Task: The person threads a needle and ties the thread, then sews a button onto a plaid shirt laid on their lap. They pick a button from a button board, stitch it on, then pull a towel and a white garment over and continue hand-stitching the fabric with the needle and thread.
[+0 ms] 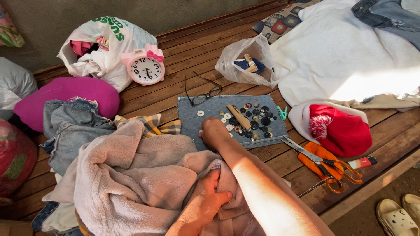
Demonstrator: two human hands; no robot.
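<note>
My right hand (214, 132) reaches forward onto a blue denim patch (192, 120) and rests at the left edge of a heap of loose buttons (253, 120), fingers curled down; I cannot tell whether it pinches one. My left hand (205, 200) grips a fold of a fluffy beige-pink garment (131, 179) that lies piled in front of me. A single white button (200, 113) sits apart on the denim. A tan strip (238, 116) lies among the buttons.
Orange-handled scissors (326, 164) and a red-capped tube (362, 162) lie to the right on the wooden platform (183, 52). Black glasses (203, 94), a pink clock (146, 67), plastic bags (245, 65), a red-and-white hat (339, 129) and piled clothes (70, 126) surround the denim. Sandals (400, 214) stand below.
</note>
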